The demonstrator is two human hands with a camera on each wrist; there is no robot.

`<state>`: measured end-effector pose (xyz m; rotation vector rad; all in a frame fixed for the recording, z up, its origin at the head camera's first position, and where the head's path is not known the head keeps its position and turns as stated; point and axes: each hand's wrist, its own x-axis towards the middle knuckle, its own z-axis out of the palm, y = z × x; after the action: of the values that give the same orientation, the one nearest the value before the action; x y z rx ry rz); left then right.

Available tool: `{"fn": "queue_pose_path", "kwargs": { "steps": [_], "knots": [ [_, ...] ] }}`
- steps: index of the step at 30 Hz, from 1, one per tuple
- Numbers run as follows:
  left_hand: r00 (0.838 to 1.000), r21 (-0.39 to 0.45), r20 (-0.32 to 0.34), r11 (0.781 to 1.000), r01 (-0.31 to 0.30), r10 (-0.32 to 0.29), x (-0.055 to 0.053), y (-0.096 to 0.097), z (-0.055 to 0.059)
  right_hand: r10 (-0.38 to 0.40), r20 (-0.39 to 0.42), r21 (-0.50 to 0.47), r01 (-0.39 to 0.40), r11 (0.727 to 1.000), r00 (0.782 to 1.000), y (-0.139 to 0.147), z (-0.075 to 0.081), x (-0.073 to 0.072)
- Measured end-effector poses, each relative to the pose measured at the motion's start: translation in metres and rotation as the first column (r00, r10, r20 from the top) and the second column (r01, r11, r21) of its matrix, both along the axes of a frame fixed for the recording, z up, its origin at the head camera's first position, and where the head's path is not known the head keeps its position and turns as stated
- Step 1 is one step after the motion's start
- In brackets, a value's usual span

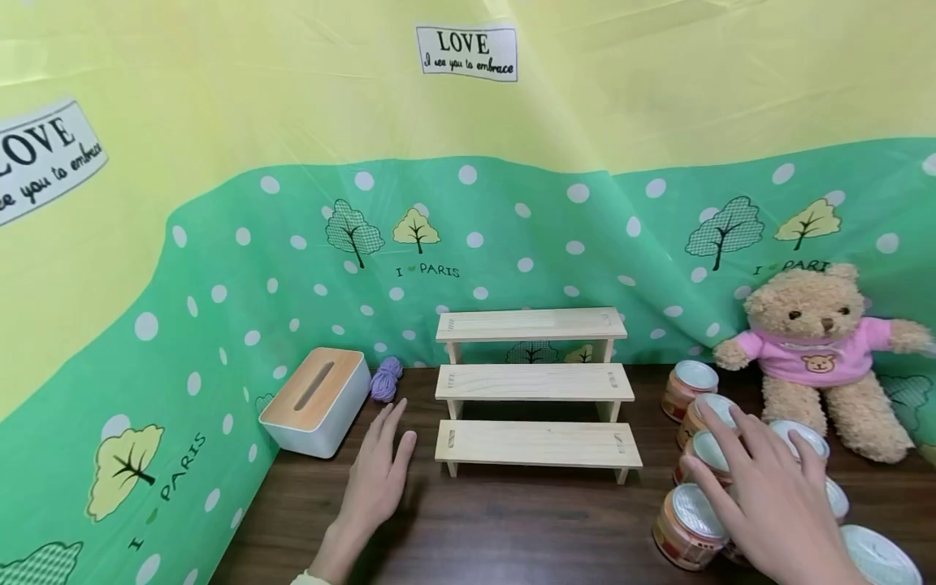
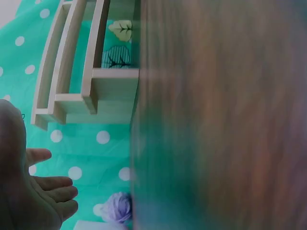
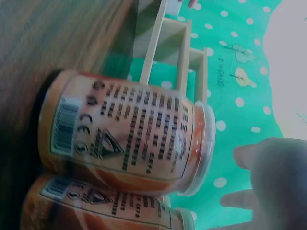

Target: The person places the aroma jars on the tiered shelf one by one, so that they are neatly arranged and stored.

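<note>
My right hand (image 1: 778, 487) hovers over a group of several jars with silvery lids, its fingers spread and holding nothing. One jar (image 1: 691, 526) stands at the front left of the group, and its printed orange label fills much of the right wrist view, where the jar (image 3: 120, 132) appears sideways. My left hand (image 1: 373, 471) is held above the table with straight fingers, between a tissue box (image 1: 318, 402) and a three-tier wooden shelf (image 1: 537, 443). Nothing is in it. Some jars are partly hidden by my right hand.
A teddy bear (image 1: 815, 349) in a pink shirt sits behind the jars against the green dotted backdrop (image 1: 241, 349). Purple yarn balls (image 1: 386, 379) lie beside the tissue box. The dark wooden table (image 1: 526, 528) extends in front of the shelf.
</note>
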<state>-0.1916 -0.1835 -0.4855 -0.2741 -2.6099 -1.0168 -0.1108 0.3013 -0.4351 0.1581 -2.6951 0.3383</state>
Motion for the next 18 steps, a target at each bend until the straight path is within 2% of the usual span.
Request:
{"fn": "queue_pose_path", "kwargs": {
  "steps": [4,8,10,14,15,18],
  "knots": [
    [0.999,0.133,0.026,0.991,0.021,-0.025,0.003,0.007,-0.006,-0.009,-0.063,-0.065,0.005,0.998,0.998,-0.006,-0.002,0.006],
    [0.996,0.264,0.028,0.961,0.076,-0.087,0.004,0.016,-0.013,-0.014,-0.139,-0.121,-0.003,0.993,0.990,-0.011,-0.008,0.012],
    [0.995,0.302,0.037,0.950,0.074,-0.089,0.005,0.020,-0.020,-0.011,-0.184,-0.132,-0.014,0.991,0.983,-0.012,-0.011,0.015],
    [0.993,0.373,0.079,0.927,0.052,-0.087,0.007,0.029,-0.026,0.035,-0.326,-0.135,-0.083,0.987,0.945,-0.016,-0.017,0.017],
    [0.991,0.404,0.103,0.914,0.039,-0.087,0.007,0.031,-0.026,0.050,-0.367,-0.128,-0.104,0.986,0.929,-0.017,-0.018,0.017],
    [0.980,0.521,0.164,0.854,0.009,-0.110,0.008,0.037,-0.024,0.072,-0.453,-0.113,-0.138,0.984,0.888,-0.019,-0.021,0.018]
  ]
}}
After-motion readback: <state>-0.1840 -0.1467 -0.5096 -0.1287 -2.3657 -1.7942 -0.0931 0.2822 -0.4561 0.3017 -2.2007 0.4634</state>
